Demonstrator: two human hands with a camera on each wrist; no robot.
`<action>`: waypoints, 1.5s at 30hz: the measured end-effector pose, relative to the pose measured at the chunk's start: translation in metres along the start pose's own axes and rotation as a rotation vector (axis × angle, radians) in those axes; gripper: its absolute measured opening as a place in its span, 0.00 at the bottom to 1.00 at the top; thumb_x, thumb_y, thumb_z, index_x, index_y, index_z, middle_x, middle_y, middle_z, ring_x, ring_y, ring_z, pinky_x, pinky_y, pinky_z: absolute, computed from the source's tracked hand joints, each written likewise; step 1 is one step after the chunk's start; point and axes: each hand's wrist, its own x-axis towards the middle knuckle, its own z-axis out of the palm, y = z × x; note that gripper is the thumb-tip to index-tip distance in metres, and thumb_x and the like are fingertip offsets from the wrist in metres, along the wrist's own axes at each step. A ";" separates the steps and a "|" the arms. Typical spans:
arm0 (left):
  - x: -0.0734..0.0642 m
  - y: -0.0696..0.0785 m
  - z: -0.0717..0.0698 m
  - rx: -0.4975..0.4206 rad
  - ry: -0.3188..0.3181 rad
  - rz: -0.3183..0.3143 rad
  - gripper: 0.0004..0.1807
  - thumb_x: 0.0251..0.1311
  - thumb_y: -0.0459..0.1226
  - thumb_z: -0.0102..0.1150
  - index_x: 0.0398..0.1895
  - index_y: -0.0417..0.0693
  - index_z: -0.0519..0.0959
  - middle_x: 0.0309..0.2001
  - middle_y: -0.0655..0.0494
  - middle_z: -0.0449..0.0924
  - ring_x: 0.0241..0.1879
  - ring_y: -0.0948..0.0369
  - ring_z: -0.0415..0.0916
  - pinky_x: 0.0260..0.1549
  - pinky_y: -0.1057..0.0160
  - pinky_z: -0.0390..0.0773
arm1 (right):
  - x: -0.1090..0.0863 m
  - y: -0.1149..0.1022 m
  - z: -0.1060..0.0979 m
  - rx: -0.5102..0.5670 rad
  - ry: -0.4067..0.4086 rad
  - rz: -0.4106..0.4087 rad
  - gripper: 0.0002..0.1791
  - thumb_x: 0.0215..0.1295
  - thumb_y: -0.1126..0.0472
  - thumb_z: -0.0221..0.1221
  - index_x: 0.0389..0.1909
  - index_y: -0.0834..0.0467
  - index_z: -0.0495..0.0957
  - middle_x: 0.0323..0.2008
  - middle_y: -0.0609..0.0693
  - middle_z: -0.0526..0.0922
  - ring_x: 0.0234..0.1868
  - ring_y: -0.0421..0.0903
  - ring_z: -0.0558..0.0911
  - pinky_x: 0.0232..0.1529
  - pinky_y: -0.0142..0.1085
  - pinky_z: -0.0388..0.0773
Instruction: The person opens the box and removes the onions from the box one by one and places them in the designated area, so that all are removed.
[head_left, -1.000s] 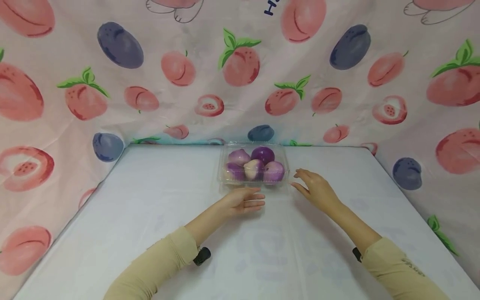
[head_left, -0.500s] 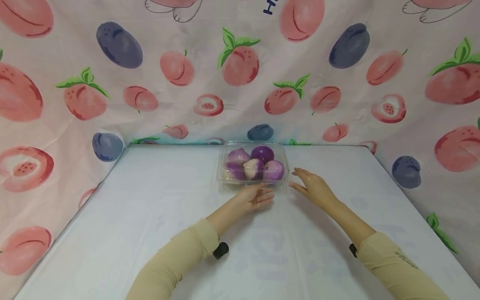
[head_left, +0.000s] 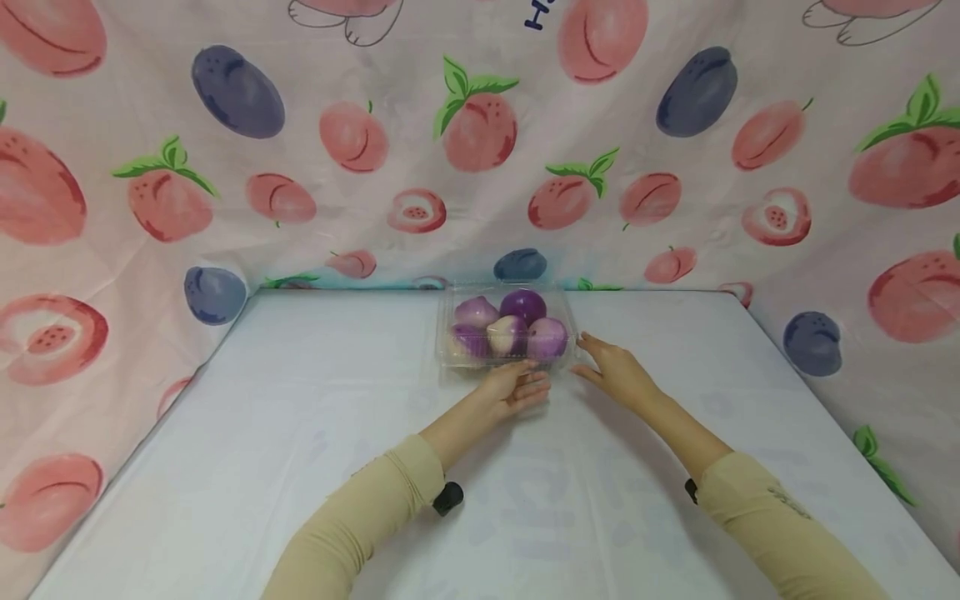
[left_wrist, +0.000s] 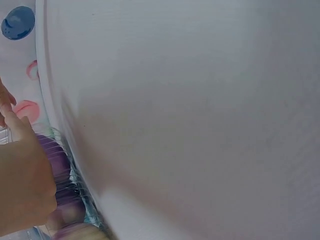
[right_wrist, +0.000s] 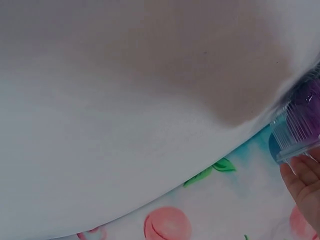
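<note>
A clear plastic clamshell box sits at the back middle of the white table, its lid down. Inside lie several purple-and-white onions. My left hand is at the front of the box, fingers fairly straight and spread, fingertips right at the front rim. At the right front corner, my right hand has its thumb and fingers apart, with the fingertips at the box's side. In the right wrist view, the fingers reach the rim of the box. The left wrist view shows the left hand overlapping the onions.
A white cloth covers the table. Behind and along both sides hangs a pink curtain printed with peaches and blue plums. A small black device shows at the left sleeve's cuff.
My left hand has moved right and forward to the front rim of the box. My right hand has shifted slightly left, closer to the box's right corner. The box stays put.
</note>
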 end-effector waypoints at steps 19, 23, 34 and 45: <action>0.007 0.000 -0.002 0.063 0.050 0.042 0.10 0.71 0.34 0.43 0.39 0.36 0.73 0.51 0.39 0.78 0.54 0.45 0.77 0.50 0.56 0.80 | 0.011 0.002 0.000 -0.021 0.061 -0.170 0.06 0.54 0.65 0.64 0.27 0.66 0.79 0.26 0.58 0.85 0.30 0.54 0.84 0.33 0.44 0.81; 0.003 0.001 -0.001 0.058 0.056 0.043 0.10 0.71 0.34 0.42 0.34 0.39 0.73 0.56 0.37 0.74 0.58 0.42 0.72 0.54 0.53 0.77 | 0.012 0.003 0.003 -0.152 0.098 -0.296 0.07 0.57 0.65 0.61 0.25 0.63 0.73 0.23 0.55 0.83 0.27 0.51 0.83 0.32 0.42 0.80; 0.005 0.002 0.004 0.039 0.101 0.040 0.13 0.67 0.31 0.45 0.23 0.44 0.73 0.52 0.38 0.78 0.56 0.42 0.74 0.52 0.55 0.78 | 0.016 0.009 0.006 -0.130 0.208 -0.393 0.11 0.52 0.71 0.63 0.23 0.62 0.68 0.18 0.54 0.77 0.23 0.51 0.78 0.28 0.43 0.76; 0.003 0.001 0.003 0.032 0.125 0.055 0.12 0.64 0.29 0.46 0.22 0.42 0.73 0.33 0.44 0.84 0.40 0.49 0.84 0.46 0.57 0.81 | 0.033 0.011 -0.022 0.013 0.218 -0.290 0.11 0.58 0.72 0.60 0.24 0.61 0.67 0.18 0.49 0.67 0.22 0.42 0.65 0.25 0.35 0.66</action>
